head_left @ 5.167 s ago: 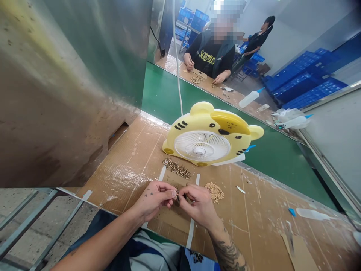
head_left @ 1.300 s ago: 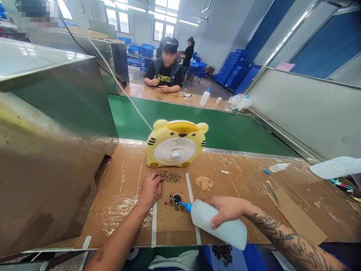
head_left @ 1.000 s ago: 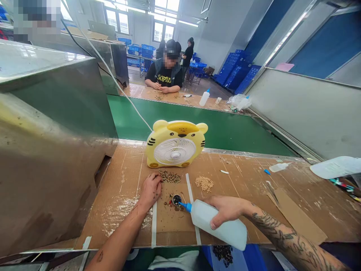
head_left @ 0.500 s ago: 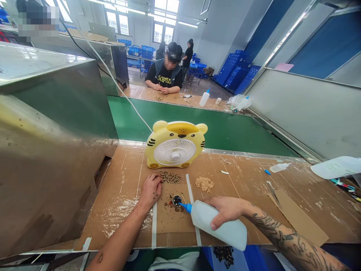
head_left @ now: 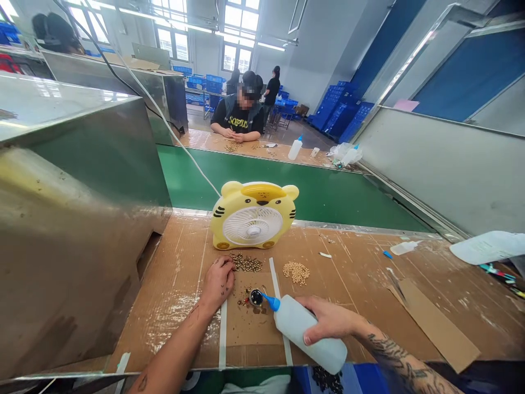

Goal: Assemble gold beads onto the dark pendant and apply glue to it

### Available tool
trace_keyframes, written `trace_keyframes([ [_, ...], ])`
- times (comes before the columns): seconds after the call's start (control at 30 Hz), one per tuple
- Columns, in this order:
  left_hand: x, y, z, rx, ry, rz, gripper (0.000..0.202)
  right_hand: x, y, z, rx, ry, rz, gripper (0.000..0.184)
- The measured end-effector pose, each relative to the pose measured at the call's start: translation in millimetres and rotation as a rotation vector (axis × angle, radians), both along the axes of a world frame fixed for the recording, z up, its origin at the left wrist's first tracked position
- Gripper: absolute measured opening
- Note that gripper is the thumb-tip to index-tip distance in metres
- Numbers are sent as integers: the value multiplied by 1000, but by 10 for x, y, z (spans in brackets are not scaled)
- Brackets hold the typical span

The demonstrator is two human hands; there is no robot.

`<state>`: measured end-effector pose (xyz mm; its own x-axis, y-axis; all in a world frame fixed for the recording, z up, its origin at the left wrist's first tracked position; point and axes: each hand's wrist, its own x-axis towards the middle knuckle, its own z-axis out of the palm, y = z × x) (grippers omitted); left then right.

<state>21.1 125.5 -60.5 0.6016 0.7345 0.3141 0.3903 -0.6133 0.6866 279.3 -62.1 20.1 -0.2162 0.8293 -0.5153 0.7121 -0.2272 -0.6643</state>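
My right hand [head_left: 326, 320] is wrapped round a translucent white squeeze bottle [head_left: 309, 339], which is tilted nearly on its side. Its blue nozzle [head_left: 270, 301] points left, with the tip at the rim of a small round container [head_left: 256, 297] filled with dark liquid. My left hand [head_left: 219, 282] rests on the cardboard-covered bench, its fingers curled together beside a pile of small gold-and-dark metal parts [head_left: 248, 264]. Whatever the left fingertips hold, if anything, is hidden. Right of a white tape strip lies a pile of small tan-gold pieces [head_left: 296, 272].
A yellow animal-faced fan [head_left: 254, 216] stands behind the piles. Metal housing [head_left: 74, 230] rises on the left. A green conveyor belt [head_left: 328, 189] runs beyond, with a seated co-worker [head_left: 240, 112] across it. At right lie a cardboard strip [head_left: 438, 323] and bottles [head_left: 490, 246].
The right hand and bottle have shifted slightly, with the bottle's base lower and further left. The nozzle stays at the small container. The left hand keeps its place; the whole view has shifted a little.
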Motion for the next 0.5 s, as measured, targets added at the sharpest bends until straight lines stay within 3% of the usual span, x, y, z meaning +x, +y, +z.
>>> trace_keyframes([
  [0.23,-4,7,-71,34,3,3,25,110,-16,122,278,228,-196,74],
  [0.37,6,27,-102,86,-17,21,23,412,20,138,458,327,-441,80],
  [0.5,19,46,-97,138,-41,52,22,785,347,61,696,166,-745,73],
])
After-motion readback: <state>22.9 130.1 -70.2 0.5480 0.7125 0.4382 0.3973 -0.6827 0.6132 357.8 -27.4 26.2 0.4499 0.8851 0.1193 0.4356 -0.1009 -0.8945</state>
